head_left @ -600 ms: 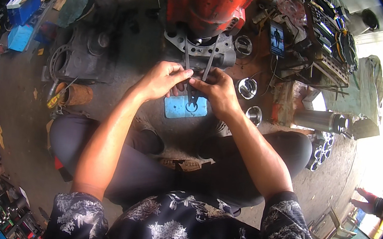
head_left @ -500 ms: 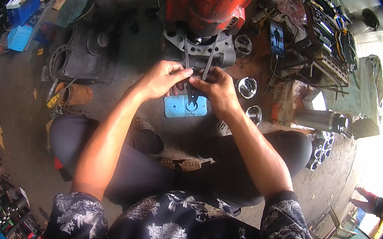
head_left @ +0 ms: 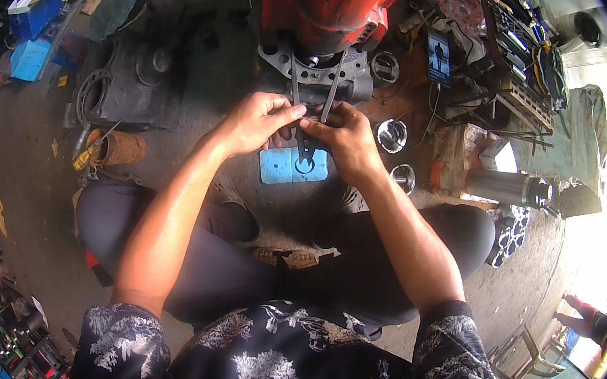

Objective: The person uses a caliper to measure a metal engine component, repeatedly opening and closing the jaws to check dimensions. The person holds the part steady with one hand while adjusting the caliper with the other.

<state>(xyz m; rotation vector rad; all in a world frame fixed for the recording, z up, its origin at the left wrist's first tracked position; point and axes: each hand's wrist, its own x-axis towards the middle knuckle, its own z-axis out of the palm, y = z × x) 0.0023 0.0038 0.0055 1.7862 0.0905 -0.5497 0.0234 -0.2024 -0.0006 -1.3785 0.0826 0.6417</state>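
Note:
My left hand (head_left: 255,123) and my right hand (head_left: 347,138) meet over a dark metal rod-shaped part (head_left: 302,152) with a ring at its lower end. Both hands pinch its upper portion. Beneath the part lies a light blue flat box (head_left: 283,168) on the ground. Just beyond my hands stands a red engine block (head_left: 321,0) with a grey metal base (head_left: 348,80), and two thin metal rods (head_left: 330,95) stick out of it toward me. My knees frame the spot where I sit.
Shiny metal pistons (head_left: 392,134) lie to the right. A dark engine casing (head_left: 122,81) sits at the left, near a rusty can (head_left: 119,148). An open tool case (head_left: 524,57) and a phone (head_left: 439,57) are at the upper right. Another person's legs (head_left: 585,319) show far right.
My hands have stayed together on the metal part, shifting only slightly. Nothing else has visibly moved.

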